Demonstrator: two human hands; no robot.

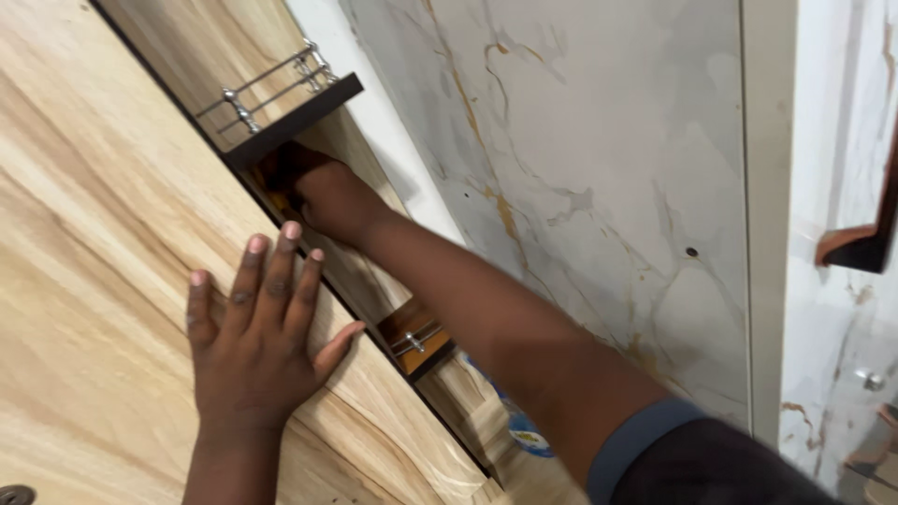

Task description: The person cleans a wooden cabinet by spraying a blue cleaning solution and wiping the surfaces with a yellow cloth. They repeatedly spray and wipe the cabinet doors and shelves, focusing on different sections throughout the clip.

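My left hand (257, 327) lies flat on the light wood-grain cabinet door (94, 234), fingers spread, its fingertips at the door's dark edge. My right hand (327, 196) reaches past that edge into the cabinet, just under a dark shelf (290, 117) that carries a chrome rail. Its fingers are tucked beneath the shelf and partly hidden. A bit of orange-yellow shows beside them; whether they grip anything cannot be told. My right forearm runs down to a sleeve with a grey-blue cuff.
A second small shelf (416, 341) with a chrome rail sits lower in the cabinet. Below it lies a blue and white object (526, 432). A white marble-patterned wall (580, 140) stands to the right, with a dark brown bracket (861, 245) at the far right.
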